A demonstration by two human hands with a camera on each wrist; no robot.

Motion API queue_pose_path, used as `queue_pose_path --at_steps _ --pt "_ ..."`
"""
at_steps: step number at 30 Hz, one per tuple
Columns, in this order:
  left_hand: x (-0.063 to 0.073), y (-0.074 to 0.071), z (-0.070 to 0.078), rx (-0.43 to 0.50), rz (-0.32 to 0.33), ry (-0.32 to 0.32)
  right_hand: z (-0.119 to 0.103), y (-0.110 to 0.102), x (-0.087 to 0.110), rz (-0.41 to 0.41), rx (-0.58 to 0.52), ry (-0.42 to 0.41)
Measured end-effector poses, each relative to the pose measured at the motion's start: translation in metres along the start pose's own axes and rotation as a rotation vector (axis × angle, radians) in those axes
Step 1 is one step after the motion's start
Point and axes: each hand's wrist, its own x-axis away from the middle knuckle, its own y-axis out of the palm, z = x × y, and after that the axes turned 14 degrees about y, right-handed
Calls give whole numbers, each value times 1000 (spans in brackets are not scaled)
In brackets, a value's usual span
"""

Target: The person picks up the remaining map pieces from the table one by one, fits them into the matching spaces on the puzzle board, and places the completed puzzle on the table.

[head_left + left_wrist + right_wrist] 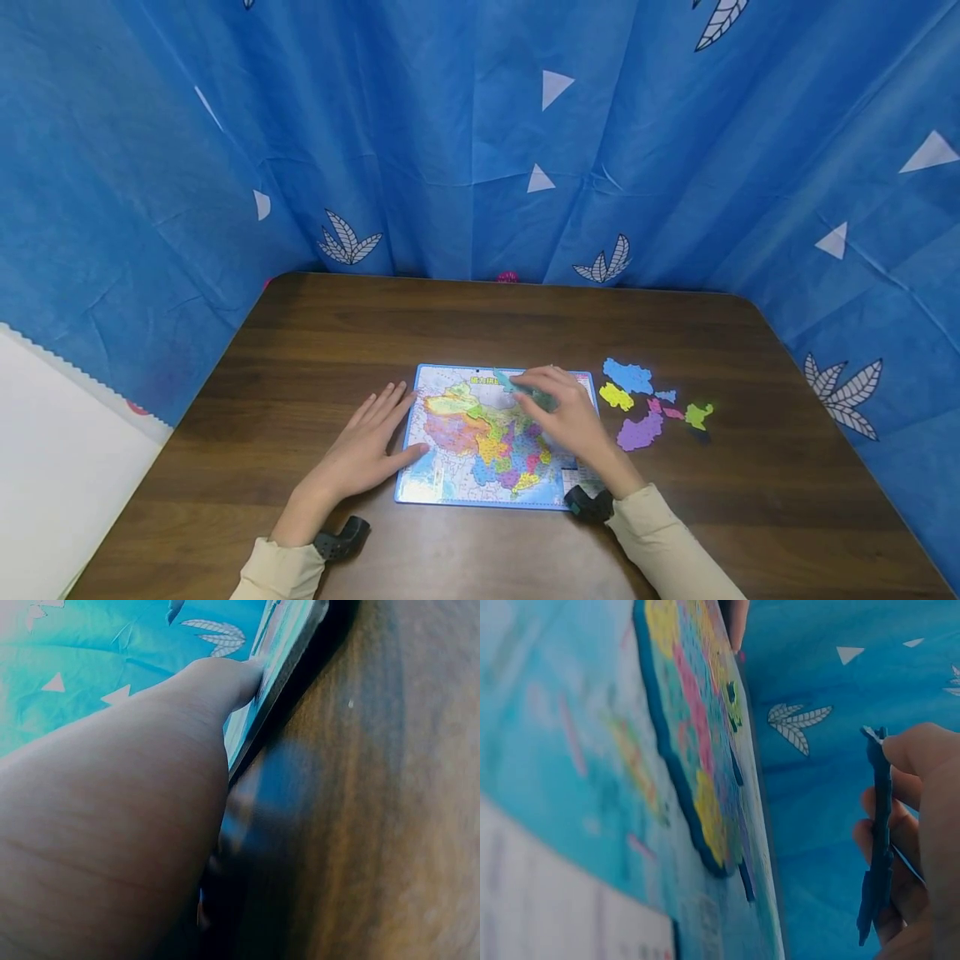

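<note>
A map puzzle board (450, 492) with a blue rim lies on the table, many coloured pieces fitted on its map. Spread flat at the board's left edge, my left hand (367, 450) rests its thumb on the board; the left wrist view shows that thumb (225, 679) at the rim. Over the upper right of the map, my right hand (562, 408) pinches a teal puzzle piece (502, 379) between thumb and fingers. In the right wrist view the same puzzle piece (881, 832) appears edge-on and dark, raised off the board.
Loose pieces lie right of the board: a large blue piece (628, 377), a yellow one (616, 397), a purple one (641, 431), a green one (699, 415) and several small ones. A blue curtain (450, 150) hangs behind the brown table (337, 325).
</note>
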Motion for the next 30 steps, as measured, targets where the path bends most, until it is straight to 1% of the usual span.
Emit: queue_pose_path --at_steps 8,16,21,30 --pt "0 0 -1 -1 -2 0 2 7 1 -31 -40 -30" --pt "0 -1 -1 8 2 3 8 13 2 -77 -39 15" --pt "1 -2 -1 7 2 6 11 16 3 -91 -42 35" --pt "0 -4 0 10 3 5 15 20 4 -114 -23 28"
